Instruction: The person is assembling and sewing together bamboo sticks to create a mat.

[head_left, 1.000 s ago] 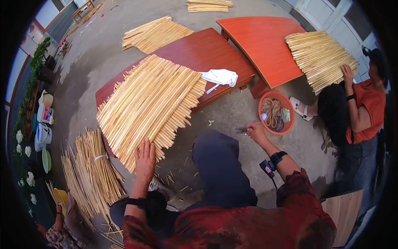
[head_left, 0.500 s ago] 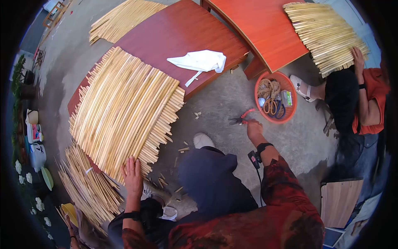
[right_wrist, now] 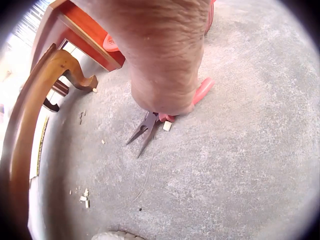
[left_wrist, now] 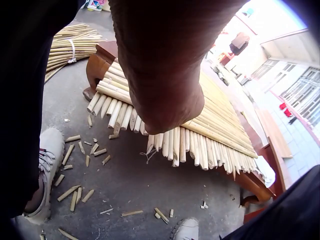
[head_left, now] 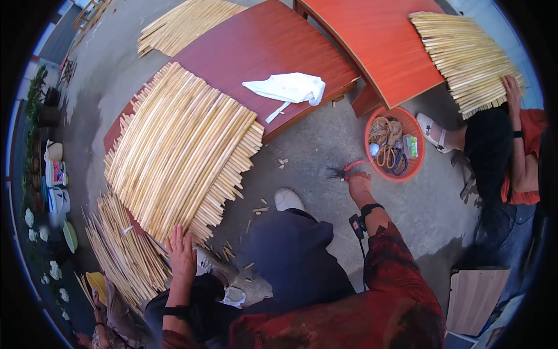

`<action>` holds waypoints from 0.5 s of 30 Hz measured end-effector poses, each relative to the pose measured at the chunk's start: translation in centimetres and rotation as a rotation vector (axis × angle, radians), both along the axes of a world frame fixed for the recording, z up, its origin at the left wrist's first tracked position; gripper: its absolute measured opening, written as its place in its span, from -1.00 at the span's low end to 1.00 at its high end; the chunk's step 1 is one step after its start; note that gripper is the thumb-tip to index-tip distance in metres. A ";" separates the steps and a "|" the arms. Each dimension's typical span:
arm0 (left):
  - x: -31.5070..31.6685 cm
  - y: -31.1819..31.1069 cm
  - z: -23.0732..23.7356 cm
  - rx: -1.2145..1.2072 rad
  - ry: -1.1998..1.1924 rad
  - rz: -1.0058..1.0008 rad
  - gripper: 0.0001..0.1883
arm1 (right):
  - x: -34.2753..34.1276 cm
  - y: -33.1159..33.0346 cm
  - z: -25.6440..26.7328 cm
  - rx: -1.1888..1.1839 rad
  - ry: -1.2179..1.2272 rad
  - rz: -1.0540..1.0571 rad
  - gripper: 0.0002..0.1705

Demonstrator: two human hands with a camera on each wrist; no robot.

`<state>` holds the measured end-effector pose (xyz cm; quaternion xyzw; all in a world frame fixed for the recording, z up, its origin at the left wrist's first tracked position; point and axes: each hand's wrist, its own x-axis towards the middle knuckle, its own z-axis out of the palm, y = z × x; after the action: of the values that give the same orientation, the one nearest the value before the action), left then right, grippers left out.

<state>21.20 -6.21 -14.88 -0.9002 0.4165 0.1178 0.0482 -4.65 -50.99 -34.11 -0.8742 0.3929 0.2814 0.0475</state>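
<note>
A mat of pale sticks (head_left: 180, 145) lies across the dark red table (head_left: 256, 43) and overhangs its near edge. My left hand (head_left: 182, 256) touches the mat's near edge with its fingers straight; in the left wrist view the hand (left_wrist: 165, 100) hides its own fingertips. Low over the concrete floor, my right hand (head_left: 360, 187) is at the red-handled pliers (head_left: 352, 166). The right wrist view shows the pliers (right_wrist: 145, 131) with jaws spread and one handle sticking out past the hand (right_wrist: 167, 75), which covers the grip. A small stick piece (right_wrist: 167, 126) is beside them.
A white cloth (head_left: 288, 88) lies on the dark red table. An orange basket (head_left: 416, 166) holds twine and scissors. At the right, a person (head_left: 526, 157) touches another stick mat (head_left: 465, 58). Loose sticks (head_left: 125, 253) lie at left, with cut bits (left_wrist: 73, 194) around the shoes.
The head view has shifted, and the tables and mat appear lower and further left than a second ago. My left hand stays at the mat's edge, my right at the pliers.
</note>
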 end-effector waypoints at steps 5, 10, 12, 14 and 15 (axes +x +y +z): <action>-1.4 1.0 3.7 -0.081 0.330 0.252 -0.51 | -3.0 -1.1 -5.1 0.256 -0.727 -0.050 -0.84; -3.5 2.3 4.1 -0.180 0.494 0.241 -0.57 | 0.2 1.3 9.8 0.860 -0.598 -0.458 -0.90; -4.4 2.2 4.0 -0.266 0.600 0.237 -0.58 | 0.9 1.8 13.6 0.924 -0.703 -0.440 -0.89; -4.6 1.6 4.7 -0.329 0.632 0.215 -0.57 | 2.2 2.1 18.9 0.972 -0.821 -0.426 -0.89; -4.6 1.3 5.1 -0.366 0.672 0.191 -0.56 | 3.2 2.6 22.3 0.818 -0.908 -0.243 -0.90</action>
<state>16.60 -4.92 -9.74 -0.8398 0.3376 0.3339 -0.2634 -1.40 -48.38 -11.77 -0.7668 0.2906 0.0017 0.5723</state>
